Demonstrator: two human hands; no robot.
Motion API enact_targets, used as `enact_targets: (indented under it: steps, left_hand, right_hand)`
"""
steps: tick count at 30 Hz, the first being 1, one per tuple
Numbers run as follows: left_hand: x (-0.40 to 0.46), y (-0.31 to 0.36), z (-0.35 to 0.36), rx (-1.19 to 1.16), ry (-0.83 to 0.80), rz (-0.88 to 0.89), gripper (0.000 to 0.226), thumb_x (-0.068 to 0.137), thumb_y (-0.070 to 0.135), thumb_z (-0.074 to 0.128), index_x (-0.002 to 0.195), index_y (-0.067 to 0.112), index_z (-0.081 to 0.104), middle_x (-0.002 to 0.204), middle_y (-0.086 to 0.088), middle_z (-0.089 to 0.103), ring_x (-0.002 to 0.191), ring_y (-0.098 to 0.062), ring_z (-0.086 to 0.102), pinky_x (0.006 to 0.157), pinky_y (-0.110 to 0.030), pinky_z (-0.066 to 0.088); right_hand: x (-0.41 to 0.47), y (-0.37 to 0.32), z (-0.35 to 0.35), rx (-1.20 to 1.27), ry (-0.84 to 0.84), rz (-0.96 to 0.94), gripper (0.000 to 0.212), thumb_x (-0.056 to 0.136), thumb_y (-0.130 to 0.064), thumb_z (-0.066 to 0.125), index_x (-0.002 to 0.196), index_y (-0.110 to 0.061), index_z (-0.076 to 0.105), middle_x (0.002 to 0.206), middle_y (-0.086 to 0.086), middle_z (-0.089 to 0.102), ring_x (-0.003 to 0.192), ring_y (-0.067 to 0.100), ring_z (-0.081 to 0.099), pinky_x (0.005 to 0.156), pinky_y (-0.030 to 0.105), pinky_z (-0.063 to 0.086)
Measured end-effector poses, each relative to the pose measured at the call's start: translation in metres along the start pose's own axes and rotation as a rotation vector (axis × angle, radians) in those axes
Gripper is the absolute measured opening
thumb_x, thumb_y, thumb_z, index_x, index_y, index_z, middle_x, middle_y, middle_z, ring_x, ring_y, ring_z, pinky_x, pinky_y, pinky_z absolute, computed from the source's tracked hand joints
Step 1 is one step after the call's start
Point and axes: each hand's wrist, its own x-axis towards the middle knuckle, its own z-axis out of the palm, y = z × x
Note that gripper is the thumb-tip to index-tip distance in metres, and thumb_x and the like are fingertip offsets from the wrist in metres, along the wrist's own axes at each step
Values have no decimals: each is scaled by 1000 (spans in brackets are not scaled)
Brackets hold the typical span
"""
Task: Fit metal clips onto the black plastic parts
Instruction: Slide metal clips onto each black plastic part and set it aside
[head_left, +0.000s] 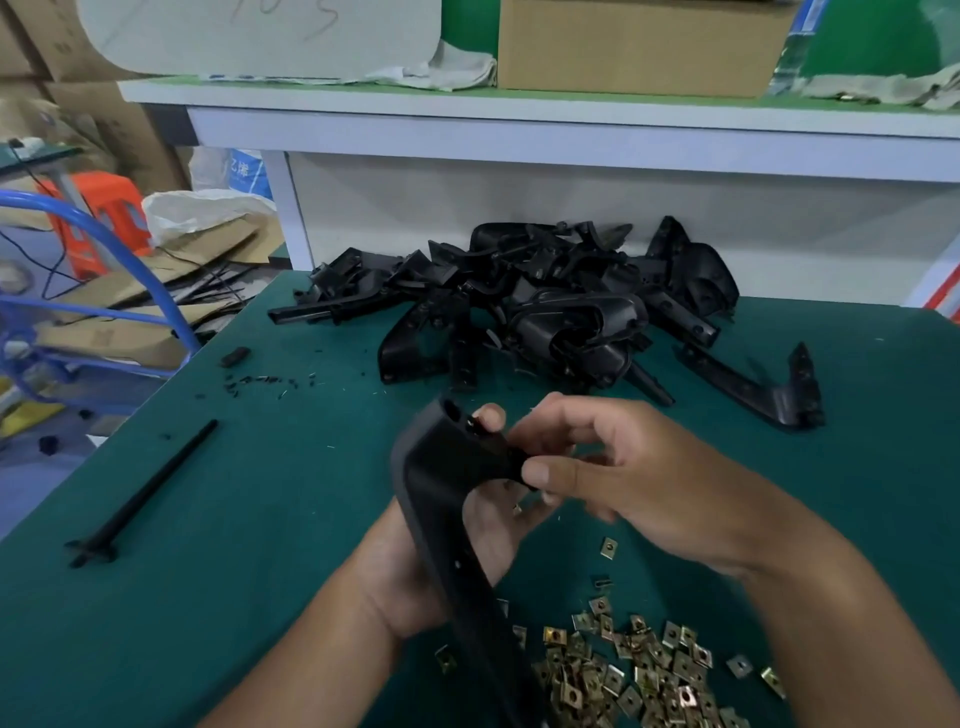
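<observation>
Hands working at a green bench mat (208, 519), fitting clips to trim. Left hand (441, 551) wrapping from below round the shank of a long black plastic part (441, 478), holding it raised above the mat, its upper end tilted away. Right hand (618, 467) closing thumb and fingertips on that upper end, apparently pressing a small clip into place beside a round hole; clip itself mostly hidden, only a glint showing.

Judging by its thin moulded walls: light, rigid, faintly slick, likely to twist if gripped at the tip, so best taken mid-length as the left hand is doing, leaving the end free.

Lying loose at lower right, a scatter of brass-coloured metal clips (639, 670): small, flat, springy-looking, probably sharp-edged, best pinched by their sides one at a time.

Waiting beyond the hands, a tangled pile of black parts (545, 306) against the white shelf frame (467, 135). Resting well apart at left, a thin black rod (150, 483).
</observation>
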Motion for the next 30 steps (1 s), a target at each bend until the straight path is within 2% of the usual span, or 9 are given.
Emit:
enact_targets:
  steps: [2,4,6,8,10,13,17,21,30]
  left_hand:
    - [3,3,-7,37,62,-59,45,107,40,39,139,14,58,117,-7,68,106,-21,59,114,-42,35]
    - [3,12,-14,92,65,9,55,103,51,36,136,17,64,138,-9,63,121,-26,63,110,-49,44]
    - [-3,20,-16,320,58,160,67,93,64,43,132,14,65,143,-9,59,128,-28,59,109,-52,43]
    - [-6,19,-11,725,65,389,52,90,60,59,125,22,66,129,0,68,121,-19,64,103,-41,47]
    - [-11,13,-6,965,139,622,32,90,57,65,110,32,69,104,3,72,99,-15,68,85,-33,54]
    - [-16,4,-2,751,80,714,22,93,44,67,108,27,70,103,-5,74,96,-28,73,81,-39,59]
    - [-16,3,3,501,-71,539,24,97,30,66,114,14,65,92,-12,72,83,-25,70,74,-34,57]
    - [-20,-5,8,365,-178,405,20,98,28,63,111,13,67,85,-9,69,75,-18,68,69,-28,57]
    - [-22,-4,14,338,-118,394,26,93,32,70,109,12,67,81,-11,67,68,-20,66,64,-27,56]
  right_hand:
    - [-3,-4,-10,21,12,25,13,91,-31,72,104,-28,74,99,-2,72,74,5,64,55,20,45]
    - [-5,-7,-20,-11,95,43,8,90,-32,73,98,-32,74,97,-3,73,73,6,64,55,22,45]
    - [-5,-9,-26,-59,187,39,7,89,-34,72,96,-34,73,91,-4,74,68,11,59,56,24,44]
    - [-6,-12,-27,-52,227,-4,10,87,-38,72,97,-35,73,91,-5,74,67,13,58,56,26,44]
    - [-10,-18,-27,-24,234,-62,19,82,-42,71,101,-36,73,98,-8,74,72,8,65,54,24,46]
    - [-18,-30,-31,73,298,-179,29,76,-45,73,103,-35,76,105,-6,76,76,5,69,53,19,48]
    - [-24,-41,-34,376,389,-319,23,63,-38,82,85,-29,79,80,2,76,66,7,67,47,17,44]
    - [-19,-42,-22,539,286,-291,19,65,-31,81,84,-27,79,81,1,76,65,6,64,49,16,45]
    - [-14,-37,-17,483,218,-276,26,76,-20,75,102,-21,79,93,0,77,84,9,71,57,16,48]
